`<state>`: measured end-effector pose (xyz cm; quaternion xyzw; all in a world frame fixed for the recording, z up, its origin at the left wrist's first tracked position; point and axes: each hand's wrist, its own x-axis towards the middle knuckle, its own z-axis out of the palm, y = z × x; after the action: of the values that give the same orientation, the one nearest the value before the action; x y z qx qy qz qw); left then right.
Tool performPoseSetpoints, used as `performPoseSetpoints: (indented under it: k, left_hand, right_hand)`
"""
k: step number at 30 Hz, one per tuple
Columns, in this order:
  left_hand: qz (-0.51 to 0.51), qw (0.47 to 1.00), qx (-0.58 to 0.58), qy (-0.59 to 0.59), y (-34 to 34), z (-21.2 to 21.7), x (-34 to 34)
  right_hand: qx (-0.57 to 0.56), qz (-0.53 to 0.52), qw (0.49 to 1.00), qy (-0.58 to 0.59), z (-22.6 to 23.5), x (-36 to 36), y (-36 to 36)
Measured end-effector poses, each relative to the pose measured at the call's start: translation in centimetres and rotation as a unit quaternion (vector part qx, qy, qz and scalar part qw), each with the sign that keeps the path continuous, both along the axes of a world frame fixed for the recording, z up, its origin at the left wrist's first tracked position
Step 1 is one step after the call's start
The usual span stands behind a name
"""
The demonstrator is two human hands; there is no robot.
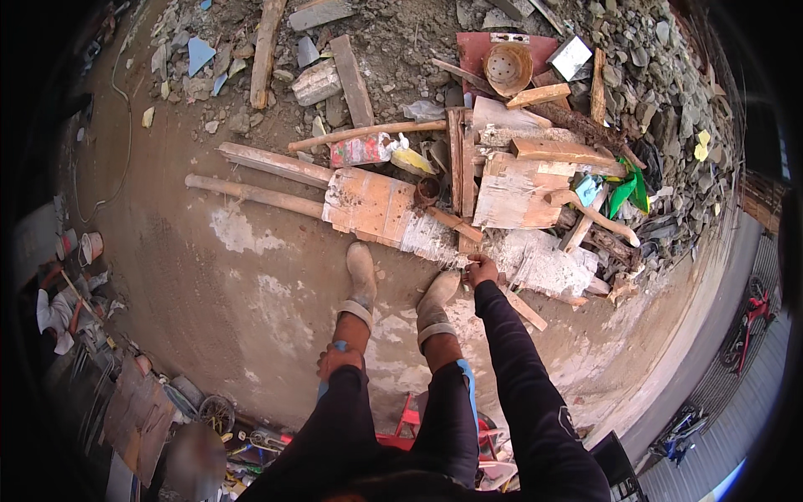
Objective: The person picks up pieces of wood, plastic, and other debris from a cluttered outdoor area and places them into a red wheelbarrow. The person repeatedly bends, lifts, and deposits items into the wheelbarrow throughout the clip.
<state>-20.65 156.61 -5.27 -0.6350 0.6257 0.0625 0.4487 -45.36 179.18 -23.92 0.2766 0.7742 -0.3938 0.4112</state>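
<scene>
Down on the dusty concrete floor (251,284), the person stands in two grey boots (361,280) right beside a pile of old boards. Their right hand (481,270) reaches down to the near edge of a white, plaster-covered board (535,259), and its fingers seem curled on something small there, but it is too tiny to tell what. Their left hand (339,360) rests closed on the left knee, touching a blue strip (338,345).
</scene>
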Motion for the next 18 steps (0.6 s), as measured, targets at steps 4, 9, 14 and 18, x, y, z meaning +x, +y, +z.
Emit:
performPoseSetpoints:
  k: [4, 9, 14, 18]
  left_hand:
    - [0.018, 1.000, 0.011, -0.001, -1.4, 0.0, 0.1]
    - [0.025, 0.998, 0.050, -0.004, -3.3, 0.0, 0.6]
    - [0.032, 0.996, 0.078, 0.022, -5.0, -0.7, 1.8]
    - [0.031, 0.996, 0.076, 0.043, -6.3, -0.7, 2.2]
  right_hand:
    - [0.023, 0.126, 0.989, 0.073, -1.6, 1.6, -4.4]
    - [0.115, 0.349, 0.907, 0.204, -1.6, 1.4, -11.5]
    - [0.156, 0.406, 0.855, 0.282, -2.7, -3.0, -17.7]
    - [0.212, 0.463, 0.827, 0.237, -5.1, -6.6, -21.4]
